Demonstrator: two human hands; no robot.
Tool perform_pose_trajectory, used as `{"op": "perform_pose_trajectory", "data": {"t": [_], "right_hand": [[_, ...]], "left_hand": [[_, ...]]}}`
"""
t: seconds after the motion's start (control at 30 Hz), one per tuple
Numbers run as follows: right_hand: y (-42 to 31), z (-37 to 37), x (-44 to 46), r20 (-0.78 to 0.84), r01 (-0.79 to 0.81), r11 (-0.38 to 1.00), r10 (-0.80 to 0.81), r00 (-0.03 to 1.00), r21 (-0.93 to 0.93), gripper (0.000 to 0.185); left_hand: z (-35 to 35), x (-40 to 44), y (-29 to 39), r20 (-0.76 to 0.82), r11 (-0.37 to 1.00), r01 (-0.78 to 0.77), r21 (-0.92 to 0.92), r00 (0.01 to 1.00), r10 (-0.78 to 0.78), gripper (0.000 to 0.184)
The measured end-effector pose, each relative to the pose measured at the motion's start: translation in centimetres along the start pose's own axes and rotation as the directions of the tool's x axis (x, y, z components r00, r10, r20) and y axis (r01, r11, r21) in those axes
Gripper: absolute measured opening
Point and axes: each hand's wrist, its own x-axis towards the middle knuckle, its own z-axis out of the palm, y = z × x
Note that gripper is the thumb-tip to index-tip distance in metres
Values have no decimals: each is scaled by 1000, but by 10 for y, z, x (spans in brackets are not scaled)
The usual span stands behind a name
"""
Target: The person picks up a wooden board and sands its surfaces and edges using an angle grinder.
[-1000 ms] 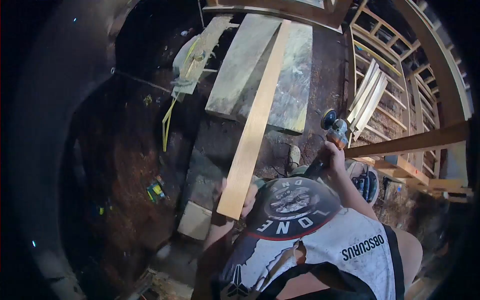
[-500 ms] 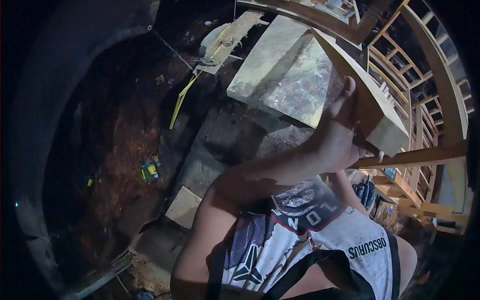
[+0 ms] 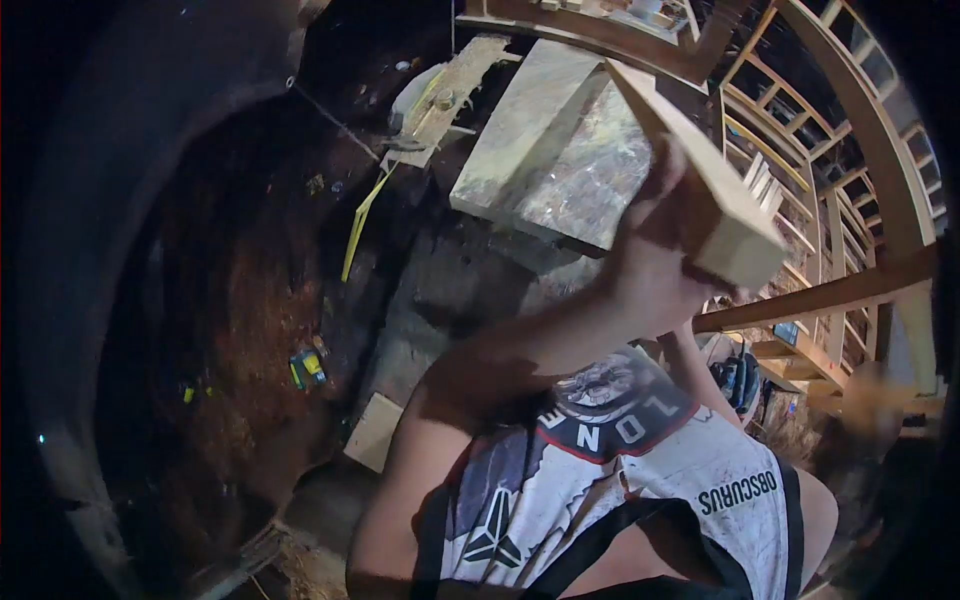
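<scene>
My left hand (image 3: 652, 275) is wrapped round a thick length of squared timber (image 3: 722, 205), holding it tilted with its cut end toward me. Part of the hand lies in shadow, and some fingers are hidden behind the wood. Beyond the timber lies a wide pale wooden slab (image 3: 535, 150), its surface stained and scuffed. At the right, a smeared skin-toned shape, apparently my right hand (image 3: 872, 405), shows near the wooden framing; its fingers are lost in motion blur.
A narrow board (image 3: 455, 95) with a yellow strap (image 3: 358, 235) hanging from it lies at upper left. On the dark brown floor sits a yellow-green object (image 3: 308, 368). Wooden framing (image 3: 800, 130) stands at the right, crossed by a beam (image 3: 820, 300). A small board (image 3: 375, 432) lies beside my leg.
My left hand and the timber have shifted slightly left in view, and the timber's near end is higher. The blurred right-hand shape has come up at the right. The view has shifted a little.
</scene>
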Motion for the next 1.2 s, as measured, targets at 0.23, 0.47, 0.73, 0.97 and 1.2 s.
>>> {"op": "perform_pose_trajectory", "data": {"t": [0.23, 0.47, 0.73, 0.97, 1.2], "right_hand": [[-14, -1, -18, -8, -72, 997, 72, 997, -10, 25], [-17, -6, -16, -40, -82, 996, 83, 996, 29, 20], [-15, 3, -16, -49, -100, 995, 100, 994, -6, 17], [-23, 5, -10, -65, -150, 986, 146, 987, -70, 20], [-14, 11, 2, 61, -208, 978, 208, 976, 3, 16]], "left_hand": [[-37, -93, 56, -153, 911, 131, 390, 985, -77, 80], [-200, -223, 112, -844, 812, 470, 345, 535, 49, 53], [-315, -277, 97, -636, 816, 465, 343, 754, -163, 56], [-257, -256, 63, -351, -574, 797, 188, 600, 719, 39], [-253, -295, 72, -158, -577, 814, 67, 580, 799, 32]]}}
